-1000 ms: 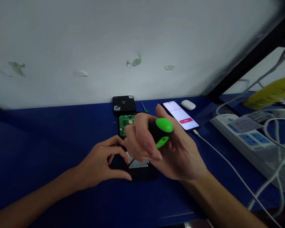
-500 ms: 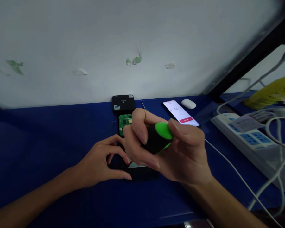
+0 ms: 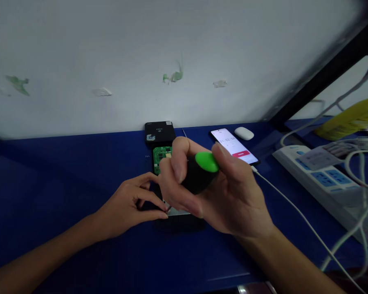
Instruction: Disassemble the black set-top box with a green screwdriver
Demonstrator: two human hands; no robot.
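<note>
At centre frame, your right hand (image 3: 227, 196) wraps its fingers round the screwdriver (image 3: 200, 173). Lower centre, by the silver plate (image 3: 180, 212), your left hand (image 3: 122, 212) brings thumb and forefinger together; any pinch, I cannot tell.

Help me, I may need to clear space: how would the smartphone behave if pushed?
The smartphone would probably slide rather than roll or tip, since it lies flat. Its slim slab shape suggests it's stiff. The white charging cable at its near end would likely trail along.
</note>
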